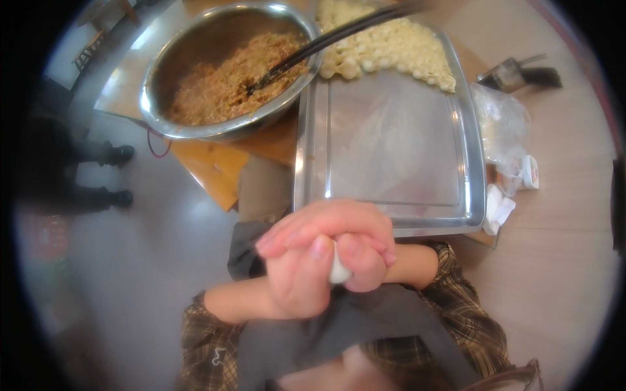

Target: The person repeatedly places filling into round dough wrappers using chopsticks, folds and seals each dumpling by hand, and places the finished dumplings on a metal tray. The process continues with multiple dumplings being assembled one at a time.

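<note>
My left hand (297,280) and my right hand (366,264) are pressed together in front of my apron, fingers wrapped over one another and thumbs side by side. Between the thumbs shows a smooth white bit of dough (339,267); most of it is hidden inside the hands, so I cannot tell its full shape. Just beyond the hands lies a metal tray (391,156), its far end covered with rows of small pale dumplings (385,49). To the left of the tray stands a steel bowl (149,98) of minced filling (228,78), with dark chopsticks (319,44) stuck in it.
The bowl and tray rest on a wooden surface (212,166). Right of the tray are a crumpled clear plastic bag (501,124), white crumpled pieces (499,210) and a dark-handled object (521,75). Another person's shoes (117,155) show on the floor at the left.
</note>
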### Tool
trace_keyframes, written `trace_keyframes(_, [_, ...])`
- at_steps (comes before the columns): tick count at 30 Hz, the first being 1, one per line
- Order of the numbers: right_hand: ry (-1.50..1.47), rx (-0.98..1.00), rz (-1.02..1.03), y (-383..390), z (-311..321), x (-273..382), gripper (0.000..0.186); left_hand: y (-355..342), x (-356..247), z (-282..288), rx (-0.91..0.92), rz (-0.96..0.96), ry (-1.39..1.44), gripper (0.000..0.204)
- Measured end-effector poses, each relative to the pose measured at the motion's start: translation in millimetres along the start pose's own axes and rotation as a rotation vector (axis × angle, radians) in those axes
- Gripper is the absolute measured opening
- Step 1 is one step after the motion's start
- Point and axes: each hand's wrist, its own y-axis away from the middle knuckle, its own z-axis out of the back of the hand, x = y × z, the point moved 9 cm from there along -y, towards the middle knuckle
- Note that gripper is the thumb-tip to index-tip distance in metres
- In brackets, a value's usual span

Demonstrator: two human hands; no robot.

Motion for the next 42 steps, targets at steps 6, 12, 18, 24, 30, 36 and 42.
trace_keyframes(6, [0.153, -0.1, 0.276, 1.8, 0.5, 12.1, 0.044, 1.7, 2.2, -2.3, 0.01, 0.013, 0.019, 0.038])
trace_keyframes(12, [0.284, -0.175, 0.493, 5.5, -3.7, 20.3, 0.046, 2.2, 5.5, -2.6, 0.013, 0.025, 0.039, 0.04])
trace_keyframes(18, [0.367, -0.224, 0.627, 8.8, -6.3, 26.6, 0.049, 2.8, 5.9, -1.6, 0.007, 0.031, 0.063, 0.042])
trace_keyframes(24, [0.405, -0.268, 0.701, 8.9, -9.8, 28.7, 0.051, 4.5, 8.7, -4.1, 0.004, 0.046, 0.091, 0.045])
trace_keyframes(30, [-0.004, -0.095, 0.053, 0.4, -0.7, -1.3, 0.064, 19.4, 20.2, 16.1, -0.213, 0.108, 0.296, 0.048])
trace_keyframes(36, [0.439, -0.117, 0.154, 10.6, 24.4, 28.3, 0.042, 20.4, -20.4, 49.3, -0.404, -0.561, -0.099, 0.054])
trace_keyframes(42, [0.328, -0.102, -0.033, 7.5, 18.4, 14.6, 0.022, 17.9, -36.8, 43.8, -0.349, -0.634, -0.678, 0.05])
